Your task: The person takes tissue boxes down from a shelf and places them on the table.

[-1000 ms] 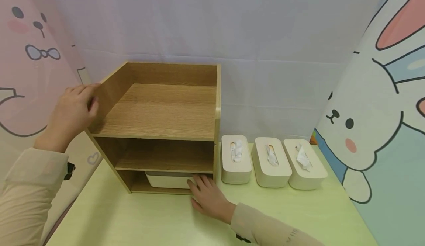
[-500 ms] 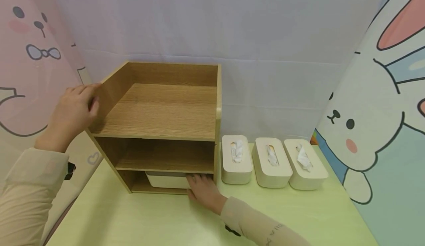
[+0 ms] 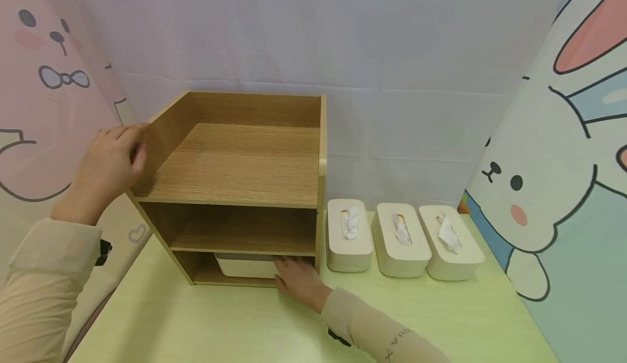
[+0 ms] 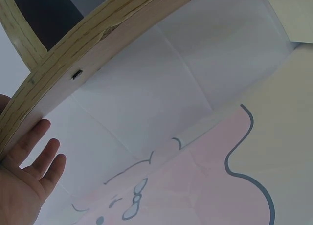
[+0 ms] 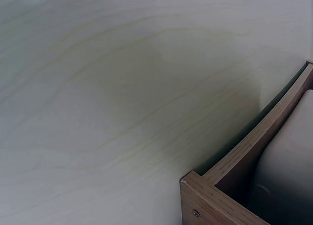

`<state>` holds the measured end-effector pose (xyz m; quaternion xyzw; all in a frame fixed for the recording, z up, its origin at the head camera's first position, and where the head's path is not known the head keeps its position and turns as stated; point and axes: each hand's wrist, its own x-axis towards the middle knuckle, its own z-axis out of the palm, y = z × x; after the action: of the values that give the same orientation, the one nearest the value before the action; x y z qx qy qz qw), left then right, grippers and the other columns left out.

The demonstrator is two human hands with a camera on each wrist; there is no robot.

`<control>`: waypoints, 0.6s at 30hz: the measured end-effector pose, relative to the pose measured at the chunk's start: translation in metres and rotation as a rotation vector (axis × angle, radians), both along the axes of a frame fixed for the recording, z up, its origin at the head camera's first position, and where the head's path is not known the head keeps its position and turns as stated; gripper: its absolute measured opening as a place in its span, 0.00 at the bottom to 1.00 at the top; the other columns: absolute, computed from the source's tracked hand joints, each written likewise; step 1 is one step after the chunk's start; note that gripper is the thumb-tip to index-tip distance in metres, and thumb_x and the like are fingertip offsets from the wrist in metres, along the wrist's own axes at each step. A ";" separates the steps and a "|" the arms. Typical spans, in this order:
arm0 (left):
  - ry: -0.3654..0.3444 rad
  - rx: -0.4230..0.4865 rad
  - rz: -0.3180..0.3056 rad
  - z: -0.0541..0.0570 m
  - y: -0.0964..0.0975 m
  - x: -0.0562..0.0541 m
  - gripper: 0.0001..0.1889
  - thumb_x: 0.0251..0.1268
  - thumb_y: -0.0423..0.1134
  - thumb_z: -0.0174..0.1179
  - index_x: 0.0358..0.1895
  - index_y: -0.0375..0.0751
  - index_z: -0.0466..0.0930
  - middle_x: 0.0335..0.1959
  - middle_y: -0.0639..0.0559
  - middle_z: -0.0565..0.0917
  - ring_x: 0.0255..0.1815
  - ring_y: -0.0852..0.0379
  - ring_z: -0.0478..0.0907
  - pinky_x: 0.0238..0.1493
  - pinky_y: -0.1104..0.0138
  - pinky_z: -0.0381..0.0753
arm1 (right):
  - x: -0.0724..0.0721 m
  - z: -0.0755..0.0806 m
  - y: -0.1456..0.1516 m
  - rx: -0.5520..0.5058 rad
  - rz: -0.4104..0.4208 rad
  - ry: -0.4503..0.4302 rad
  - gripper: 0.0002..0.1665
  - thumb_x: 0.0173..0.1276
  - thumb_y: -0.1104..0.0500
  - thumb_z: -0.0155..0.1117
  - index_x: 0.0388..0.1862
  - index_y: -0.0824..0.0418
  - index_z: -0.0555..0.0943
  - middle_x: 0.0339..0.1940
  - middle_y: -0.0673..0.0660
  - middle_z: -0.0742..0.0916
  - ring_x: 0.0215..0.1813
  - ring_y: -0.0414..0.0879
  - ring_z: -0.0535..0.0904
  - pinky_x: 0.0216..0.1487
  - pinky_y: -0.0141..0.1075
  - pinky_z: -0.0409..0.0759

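Note:
A wooden shelf unit (image 3: 240, 164) with an open top and two lower compartments stands on the table. My left hand (image 3: 105, 161) grips the top edge of its left side panel; in the left wrist view, the fingers (image 4: 51, 149) lie along one face of the wood. A white box (image 3: 245, 268) sits in the bottom compartment. Against the right part of its front rests my right hand (image 3: 301, 282), fingers extended and their tips hidden under the shelf board. The right wrist view catches the box (image 5: 288, 161) inside the wooden frame (image 5: 208, 193), but no hand.
Three white tissue boxes, the nearest to the shelf unit (image 3: 349, 238), a middle one (image 3: 401, 248) and a right one (image 3: 455, 251), stand right of it on the pale green table (image 3: 235, 325). A white curtain (image 3: 416, 53) hangs behind.
My right hand has shifted a little left along the box's front, mostly in the first half second. The left hand, shelf unit and box have stayed put.

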<state>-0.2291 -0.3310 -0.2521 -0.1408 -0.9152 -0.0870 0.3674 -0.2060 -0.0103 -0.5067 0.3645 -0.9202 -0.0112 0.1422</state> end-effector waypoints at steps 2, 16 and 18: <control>-0.001 -0.001 0.001 0.000 0.000 0.000 0.19 0.58 0.28 0.48 0.54 0.28 0.72 0.47 0.28 0.76 0.46 0.31 0.68 0.52 0.46 0.64 | 0.000 0.000 0.000 0.009 0.004 -0.007 0.24 0.67 0.47 0.51 0.59 0.54 0.68 0.47 0.49 0.82 0.38 0.41 0.80 0.36 0.34 0.81; -0.021 0.003 0.014 -0.001 0.000 0.000 0.19 0.59 0.28 0.48 0.54 0.29 0.71 0.48 0.28 0.75 0.47 0.31 0.68 0.53 0.46 0.64 | 0.005 -0.002 -0.005 0.063 0.012 0.018 0.30 0.66 0.43 0.51 0.64 0.53 0.64 0.56 0.49 0.77 0.45 0.46 0.79 0.39 0.35 0.82; -0.021 0.004 0.014 0.000 0.000 0.000 0.19 0.59 0.28 0.48 0.54 0.29 0.71 0.49 0.28 0.75 0.47 0.31 0.68 0.53 0.46 0.64 | 0.007 -0.002 -0.005 0.066 0.023 0.041 0.31 0.66 0.42 0.51 0.65 0.52 0.63 0.58 0.49 0.75 0.47 0.47 0.78 0.40 0.37 0.82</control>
<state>-0.2293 -0.3313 -0.2525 -0.1329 -0.9198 -0.0876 0.3588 -0.1992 -0.0157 -0.5091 0.3792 -0.9120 -0.0476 0.1491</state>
